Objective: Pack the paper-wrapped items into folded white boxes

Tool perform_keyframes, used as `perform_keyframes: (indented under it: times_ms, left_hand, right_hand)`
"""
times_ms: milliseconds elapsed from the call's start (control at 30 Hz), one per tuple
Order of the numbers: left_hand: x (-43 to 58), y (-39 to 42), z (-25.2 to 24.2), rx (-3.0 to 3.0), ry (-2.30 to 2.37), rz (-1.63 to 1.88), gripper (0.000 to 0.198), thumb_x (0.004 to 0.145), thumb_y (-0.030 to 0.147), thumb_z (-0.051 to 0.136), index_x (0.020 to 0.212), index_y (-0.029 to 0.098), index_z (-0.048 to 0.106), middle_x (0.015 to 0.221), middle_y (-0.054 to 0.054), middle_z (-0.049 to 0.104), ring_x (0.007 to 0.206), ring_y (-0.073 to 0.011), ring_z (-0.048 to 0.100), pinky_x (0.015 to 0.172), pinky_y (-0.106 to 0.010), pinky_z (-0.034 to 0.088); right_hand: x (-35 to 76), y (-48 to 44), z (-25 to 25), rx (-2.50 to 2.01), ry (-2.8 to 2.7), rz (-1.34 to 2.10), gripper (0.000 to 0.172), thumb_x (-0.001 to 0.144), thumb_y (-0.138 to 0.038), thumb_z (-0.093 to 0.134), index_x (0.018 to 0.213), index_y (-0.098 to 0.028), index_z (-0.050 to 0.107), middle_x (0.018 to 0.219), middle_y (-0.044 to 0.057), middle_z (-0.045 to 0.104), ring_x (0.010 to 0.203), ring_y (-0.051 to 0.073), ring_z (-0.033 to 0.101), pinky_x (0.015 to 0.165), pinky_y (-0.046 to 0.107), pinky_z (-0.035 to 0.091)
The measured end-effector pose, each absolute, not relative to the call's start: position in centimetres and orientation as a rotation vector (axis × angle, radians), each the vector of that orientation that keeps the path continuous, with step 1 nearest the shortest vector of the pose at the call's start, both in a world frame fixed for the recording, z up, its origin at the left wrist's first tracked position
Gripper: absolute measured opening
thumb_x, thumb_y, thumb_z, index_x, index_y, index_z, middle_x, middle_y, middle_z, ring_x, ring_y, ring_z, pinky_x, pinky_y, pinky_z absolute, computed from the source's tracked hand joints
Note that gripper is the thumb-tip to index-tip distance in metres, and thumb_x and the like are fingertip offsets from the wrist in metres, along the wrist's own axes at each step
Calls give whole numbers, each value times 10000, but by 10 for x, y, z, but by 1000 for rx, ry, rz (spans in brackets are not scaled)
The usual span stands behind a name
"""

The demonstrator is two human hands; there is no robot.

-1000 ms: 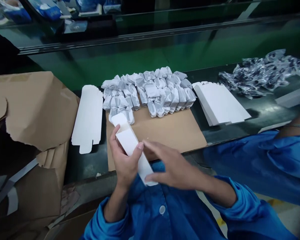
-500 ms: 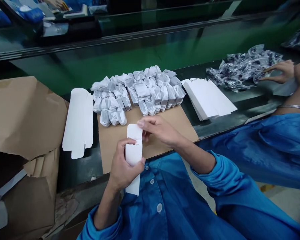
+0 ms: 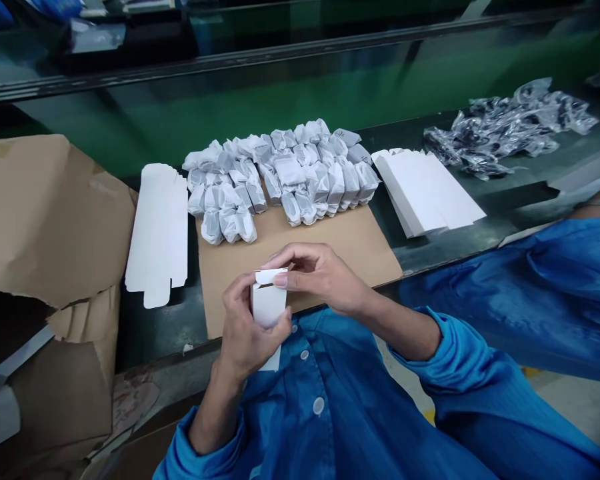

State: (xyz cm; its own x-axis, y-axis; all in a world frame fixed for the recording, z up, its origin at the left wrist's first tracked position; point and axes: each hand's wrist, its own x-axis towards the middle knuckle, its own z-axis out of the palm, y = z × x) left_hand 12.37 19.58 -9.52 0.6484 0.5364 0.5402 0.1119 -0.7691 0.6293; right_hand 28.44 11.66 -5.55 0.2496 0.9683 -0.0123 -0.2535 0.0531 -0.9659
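Note:
A small white carton (image 3: 269,308) stands upright in front of my body, its top flap bent over and a narrow dark gap showing beneath the flap's edge. My left hand (image 3: 247,327) is wrapped round the carton's sides, thumb on the right and fingers on the left. At the top, my right hand (image 3: 323,277) pinches the flap between thumb and fingers. Beyond my hands, several wrapped items (image 3: 290,170) in thin white covering lie in rows on a brown cardboard sheet (image 3: 300,243).
Flat white carton blanks (image 3: 157,227) lie to the left, and another stack of white cartons (image 3: 430,190) to the right. Farther right is a pile of clear plastic-bagged dark items (image 3: 510,127). A large brown cardboard box (image 3: 50,220) stands at far left. A co-worker's blue sleeve (image 3: 555,287) is at right.
The carton's raised top flap has been folded down by my right hand, which moved onto the carton's top. The co-worker's hands have left the bagged pile. The view has shifted slightly.

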Motion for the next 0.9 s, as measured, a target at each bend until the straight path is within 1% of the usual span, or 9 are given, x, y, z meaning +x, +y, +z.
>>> perform_keyframes:
  times_ms: [67, 133, 267, 400, 500, 633, 733, 833, 900]
  left_hand:
    - [122, 194, -95, 2269, 493, 973, 979, 786, 259, 714, 1549, 212, 102, 1176, -107, 568, 985, -230, 670, 766, -339, 580]
    - [119, 193, -91, 2315, 507, 894, 1043, 806, 282, 707, 1579, 205, 11, 1241, -143, 582, 1001, -245, 671, 782, -353, 576]
    - [113, 195, -84, 2420, 500, 803, 879, 827, 308, 688, 1558, 221, 207, 1399, -164, 526, 1189, -287, 618, 916, -389, 554]
    - [111, 194, -89, 2370, 432, 791, 778, 830, 236, 658, 1512, 227, 283, 1346, -123, 562, 1208, -241, 611, 978, -364, 541]
    - [110, 190, -93, 2315, 437, 775, 741, 827, 217, 652, 1485, 222, 310, 1347, -116, 558, 1210, -222, 608, 987, -347, 539]
    - [110, 182, -96, 2235, 505, 769, 664, 818, 207, 655, 1419, 221, 374, 1316, -102, 574, 1188, -210, 621, 983, -341, 540]
    - [115, 183, -100, 2090, 669, 819, 573, 790, 239, 699, 1309, 215, 460, 1266, -99, 591, 1164, -229, 635, 979, -368, 542]
    - [125, 198, -107, 1716, 913, 953, 510, 816, 350, 713, 1239, 227, 456, 1158, -83, 622, 1004, -217, 693, 890, -385, 578]
    - [132, 214, -112, 1500, 982, 1033, 425, 920, 428, 582, 1258, 243, 403, 1069, -61, 641, 896, -188, 713, 831, -377, 594]
  right_hand:
    - [282, 114, -53, -1149, -911, 1060, 179, 867, -276, 733, 1011, -172, 757, 1018, 51, 732, 922, 146, 673, 808, 274, 540]
    - [279, 112, -52, -1227, -1040, 914, 160, 908, -245, 679, 1028, -180, 762, 1070, 62, 736, 994, 161, 680, 871, 307, 551]
    - [271, 107, -58, -1270, -1369, 421, 188, 937, -206, 640, 1081, -152, 749, 1141, 117, 732, 1111, 184, 663, 982, 348, 534]
    - [261, 107, -73, -1273, -1463, 94, 165, 948, -174, 603, 1053, -133, 723, 1051, 126, 740, 981, 175, 683, 868, 319, 568]
    - [250, 105, -83, -1290, -1453, -45, 137, 939, -131, 582, 1010, -127, 699, 1021, 138, 737, 919, 180, 680, 794, 327, 571]
    - [243, 102, -87, -1317, -1372, -64, 130, 947, -128, 562, 1023, -132, 667, 1029, 145, 736, 941, 183, 682, 807, 348, 576]
    - [254, 109, -81, -1356, -1416, 151, 146, 983, -201, 540, 1037, -157, 669, 1044, 106, 739, 976, 172, 689, 843, 335, 570]
    - [274, 139, -70, -1628, -1414, 372, 291, 996, -357, 549, 1219, -177, 601, 1131, 96, 717, 976, 188, 700, 809, 330, 562]
    - [284, 169, -64, -1960, -1446, 281, 410, 990, -437, 544, 1289, -157, 543, 1133, 136, 706, 974, 249, 699, 780, 368, 547]
